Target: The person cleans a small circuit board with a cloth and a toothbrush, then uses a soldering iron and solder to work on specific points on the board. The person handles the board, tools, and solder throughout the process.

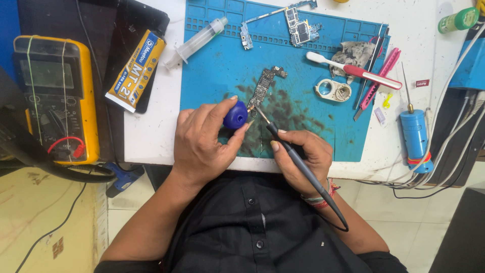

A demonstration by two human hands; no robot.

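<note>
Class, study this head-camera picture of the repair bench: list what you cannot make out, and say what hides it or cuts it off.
1. Head view: most of the blue round object is covered by the left hand.
2. The soldering iron tip's contact with the small circuit board is too small to judge.
3. The green bottle is cut off by the top right edge.
4. The right hand palm is hidden behind its fingers.

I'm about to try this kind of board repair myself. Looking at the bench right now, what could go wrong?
The soldering iron's tip sits close to the left hand gripping the blue bulb, so a slip could burn fingers. The small circuit board lies loose on the blue mat and might shift. The iron's cord crosses the lap and could snag.
</note>
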